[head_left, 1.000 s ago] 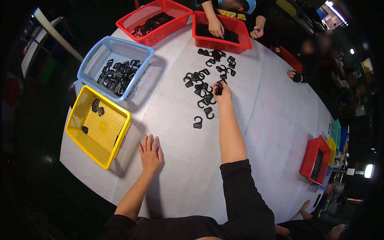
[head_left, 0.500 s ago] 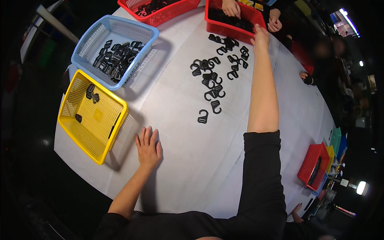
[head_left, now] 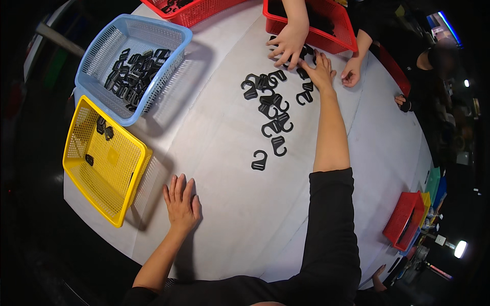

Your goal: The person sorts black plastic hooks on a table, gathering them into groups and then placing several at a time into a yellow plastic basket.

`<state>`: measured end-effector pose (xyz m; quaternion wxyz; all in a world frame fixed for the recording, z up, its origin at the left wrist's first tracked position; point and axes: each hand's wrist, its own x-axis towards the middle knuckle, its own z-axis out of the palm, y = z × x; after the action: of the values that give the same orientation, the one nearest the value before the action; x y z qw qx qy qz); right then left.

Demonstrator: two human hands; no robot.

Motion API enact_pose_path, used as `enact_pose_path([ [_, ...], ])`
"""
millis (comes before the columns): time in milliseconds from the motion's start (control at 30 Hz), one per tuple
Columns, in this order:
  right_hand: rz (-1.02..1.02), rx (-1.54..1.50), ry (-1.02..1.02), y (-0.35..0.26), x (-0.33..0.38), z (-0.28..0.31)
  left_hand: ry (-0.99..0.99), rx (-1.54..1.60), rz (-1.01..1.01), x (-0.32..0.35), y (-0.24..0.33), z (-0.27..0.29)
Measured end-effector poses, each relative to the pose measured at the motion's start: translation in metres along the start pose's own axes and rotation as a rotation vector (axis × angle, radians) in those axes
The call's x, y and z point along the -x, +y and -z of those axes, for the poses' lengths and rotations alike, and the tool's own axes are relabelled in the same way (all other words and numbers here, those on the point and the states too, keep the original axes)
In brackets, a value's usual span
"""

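My left hand (head_left: 181, 206) lies flat on the white table near the yellow basket (head_left: 133, 189), open, with nothing in it. My right arm stretches far forward. The right hand (head_left: 321, 73) is open, fingers spread, at the far end of a loose scatter of black plastic hooks (head_left: 278, 146). Some hooks there are partly hidden under the fingers. A co-worker's hand (head_left: 291, 42) reaches in from the far side and covers hooks just left of my fingertips. The co-worker's other hand (head_left: 352, 72) is to the right of mine, beside the red basket (head_left: 347, 31).
At the left, a blue basket (head_left: 178, 51) holds many black buckle-like pieces, and the yellow one holds a few. A second red basket (head_left: 196, 14) with black parts stands at the far edge. Another red bin (head_left: 400, 217) sits at the right edge.
My right hand has left the red basket's rim and come back over the hooks. The co-worker's hand has moved out of that basket onto the hooks. My left hand still lies flat.
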<state>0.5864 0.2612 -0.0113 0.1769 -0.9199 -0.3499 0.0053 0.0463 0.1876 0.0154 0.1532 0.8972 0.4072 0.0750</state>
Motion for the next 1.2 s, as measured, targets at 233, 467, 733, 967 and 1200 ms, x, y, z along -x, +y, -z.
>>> enact_pose_path([
  [233, 0.264, -0.051, 0.258, 0.007, 0.061, -0.019, 0.022, 0.002, -0.019, -0.003, 0.001, 0.000],
  [467, 0.159, -0.020, 0.349, -0.013, 0.095, 0.003, 0.036, 0.002, -0.021, -0.002, 0.002, 0.001],
  [733, 0.173, -0.004, 0.291, -0.014, 0.103, 0.007, 0.024, 0.010, -0.018, -0.003, 0.001, 0.001],
  [967, -0.535, -0.983, 0.090, -0.001, 0.086, 0.039, 0.015, 0.023, -0.005, -0.004, 0.003, 0.001],
  [1200, -0.370, -1.473, 0.313, -0.017, -0.075, 0.116, 0.004, 0.000, 0.005, 0.001, -0.003, 0.000],
])
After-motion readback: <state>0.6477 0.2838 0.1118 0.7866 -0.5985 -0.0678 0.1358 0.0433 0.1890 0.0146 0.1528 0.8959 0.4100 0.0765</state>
